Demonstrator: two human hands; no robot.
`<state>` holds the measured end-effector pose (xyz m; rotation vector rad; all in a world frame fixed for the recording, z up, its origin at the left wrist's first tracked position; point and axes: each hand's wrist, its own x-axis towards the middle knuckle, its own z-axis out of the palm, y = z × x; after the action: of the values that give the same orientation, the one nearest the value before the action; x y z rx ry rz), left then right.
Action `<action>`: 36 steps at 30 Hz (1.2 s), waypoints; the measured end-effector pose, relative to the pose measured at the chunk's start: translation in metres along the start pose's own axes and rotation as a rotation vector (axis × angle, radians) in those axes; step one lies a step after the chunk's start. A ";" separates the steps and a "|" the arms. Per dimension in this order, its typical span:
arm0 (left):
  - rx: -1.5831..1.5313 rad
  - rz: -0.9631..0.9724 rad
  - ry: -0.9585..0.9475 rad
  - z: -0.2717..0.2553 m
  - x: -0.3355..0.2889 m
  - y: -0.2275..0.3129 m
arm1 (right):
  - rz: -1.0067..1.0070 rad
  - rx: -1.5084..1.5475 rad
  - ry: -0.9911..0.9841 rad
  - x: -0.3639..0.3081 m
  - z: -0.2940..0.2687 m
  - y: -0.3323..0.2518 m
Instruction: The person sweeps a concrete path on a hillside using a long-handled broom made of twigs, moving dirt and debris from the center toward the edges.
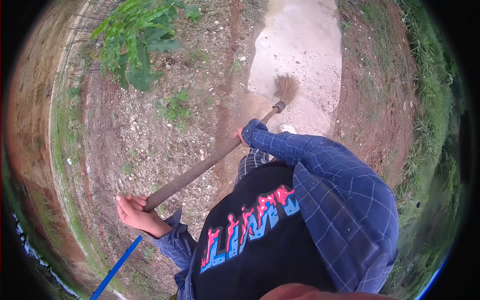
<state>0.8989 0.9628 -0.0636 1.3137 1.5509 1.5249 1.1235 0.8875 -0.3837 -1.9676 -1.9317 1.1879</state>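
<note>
A long-handled broom (197,169) slants across the view, from the lower left up to the pale concrete path. Its fanned bristle head (286,87) of thin brown twigs rests on the path, bound to the thick wooden handle by a dark collar (279,106). At the handle's upper end my left hand (133,212) is closed around the wood, its fingers partly showing. Farther down the same handle, my right hand (242,136) grips it; the blue checked sleeve hides much of that hand.
The concrete path (296,37) runs away ahead, with bare soil and grass (425,120) to its right. Stony ground (150,150) with small weeds (176,107) lies left. A leafy green plant (137,42) stands at the upper left. A blue strip (116,269) shows at lower left.
</note>
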 end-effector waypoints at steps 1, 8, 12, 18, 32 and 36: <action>-0.002 -0.025 -0.009 -0.003 0.003 -0.007 | -0.022 -0.062 -0.098 -0.012 -0.002 0.005; -0.300 -0.035 -0.074 -0.006 -0.026 0.009 | 0.246 0.075 -0.032 -0.010 0.037 0.069; -0.341 0.309 -0.263 -0.009 -0.047 0.059 | -0.130 0.018 0.213 0.017 -0.079 0.024; -0.081 0.563 -0.445 0.094 -0.111 0.030 | -0.207 0.311 0.402 0.074 -0.084 0.109; -0.261 -0.103 -0.223 0.075 -0.055 -0.007 | 0.290 0.049 -0.120 -0.100 -0.089 0.110; -0.339 0.051 -0.191 0.038 -0.079 0.015 | 0.031 0.026 0.178 -0.020 -0.098 0.103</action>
<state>0.9640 0.9026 -0.0733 1.2662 1.0925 1.5612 1.2664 0.8938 -0.3699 -2.0206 -1.7964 1.0016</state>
